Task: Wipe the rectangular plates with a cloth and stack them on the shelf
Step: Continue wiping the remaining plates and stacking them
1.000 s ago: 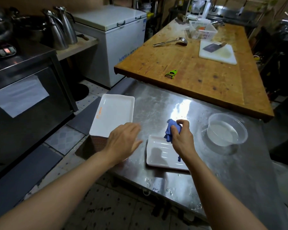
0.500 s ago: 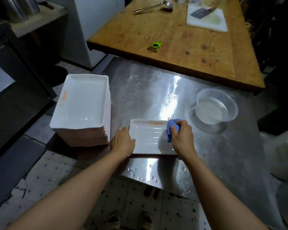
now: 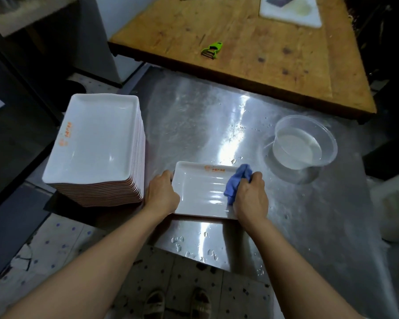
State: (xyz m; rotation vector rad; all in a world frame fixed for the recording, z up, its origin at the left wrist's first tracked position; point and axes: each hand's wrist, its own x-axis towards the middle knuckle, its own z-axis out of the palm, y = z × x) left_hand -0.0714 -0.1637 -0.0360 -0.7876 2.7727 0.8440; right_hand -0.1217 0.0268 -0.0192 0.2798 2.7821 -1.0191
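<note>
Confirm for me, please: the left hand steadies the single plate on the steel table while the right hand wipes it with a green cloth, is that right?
Nearly. The cloth is blue, not green; the only green thing is the peeler on the wooden table. The head view shows it. The rest stands: the left hand steadies the single plate on the steel table while the right hand wipes it.

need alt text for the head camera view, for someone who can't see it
A person's right hand presses a blue cloth onto a white rectangular plate on a wet steel table, while the left hand grips the plate's left edge. A tall stack of plates stands to the left; a clear bowl of water sits to the right.
</note>
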